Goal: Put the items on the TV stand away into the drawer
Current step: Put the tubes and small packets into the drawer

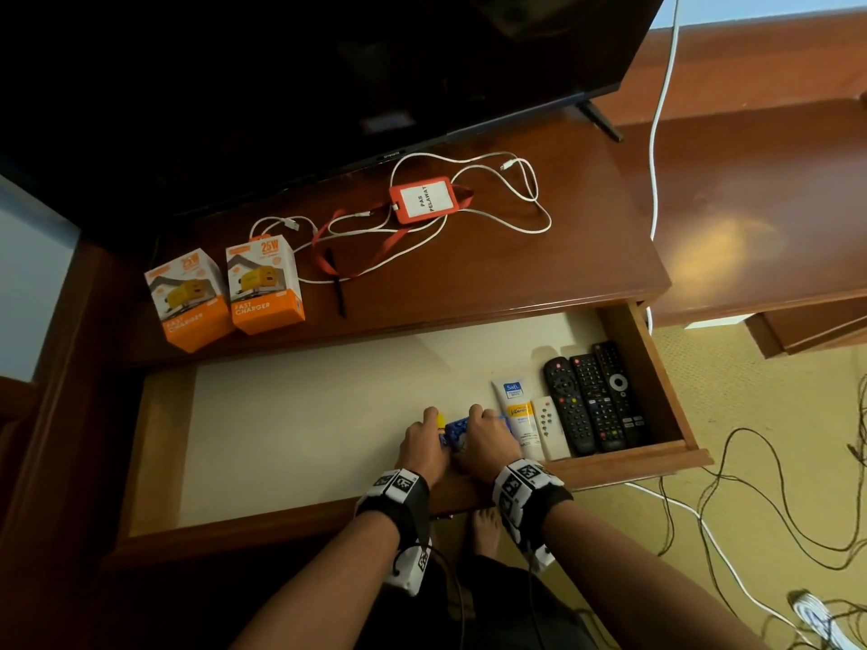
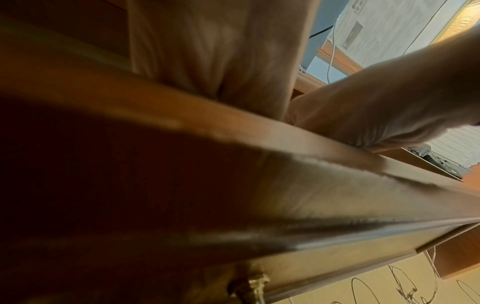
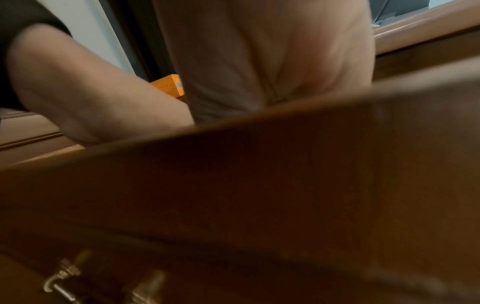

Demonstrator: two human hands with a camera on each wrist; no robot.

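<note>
In the head view both hands are down inside the open drawer (image 1: 164,443). My left hand (image 1: 424,443) and right hand (image 1: 483,438) lie side by side over a blue and yellow packet (image 1: 454,431), fingers curled onto it, on the drawer's pale bottom. Most of the packet is hidden under the hands. On the TV stand top (image 1: 539,274) remain two orange charger boxes (image 1: 225,293), a red badge holder (image 1: 424,199) with its lanyard, and a tangled white cable (image 1: 511,199). Both wrist views show only palm heels and the drawer's wooden front.
To the right in the drawer lie a white tube (image 1: 518,415), a small white remote (image 1: 551,426) and three black remotes (image 1: 596,396). The TV (image 1: 305,63) overhangs the stand's back. Cables trail over the floor (image 1: 750,509) at right. A bare foot (image 1: 485,532) stands below the drawer.
</note>
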